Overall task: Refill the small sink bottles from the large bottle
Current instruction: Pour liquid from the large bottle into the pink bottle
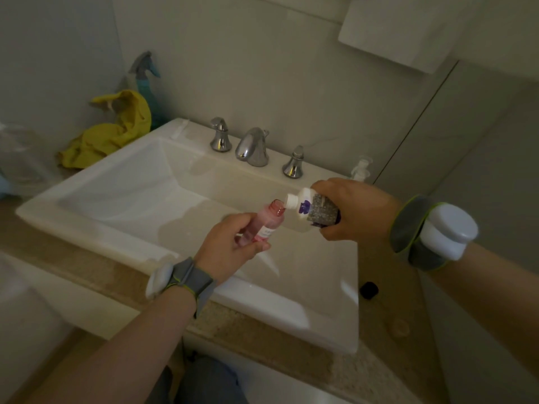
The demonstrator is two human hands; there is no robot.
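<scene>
Pouring should proceed with the large bottle [316,209] tipped slowly, its white nozzle kept directly over the open neck of the small pink bottle [267,224], both held above the sink [122,182] so drips fall in the basin. The left hand [230,246] has its fingers closed around the small bottle's body. The right hand [354,209] is wrapped firmly about the large bottle, which lies nearly horizontal, nozzle just beside the pink rim.

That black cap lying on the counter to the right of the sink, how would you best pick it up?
Judging from this view, pinch the black cap across its sides from straight above. It looks small and low, lying free on the counter just off the sink rim, so little else offers a hold. Both hands are busy: the left hand holds the pink bottle, the right hand the white bottle.
</scene>
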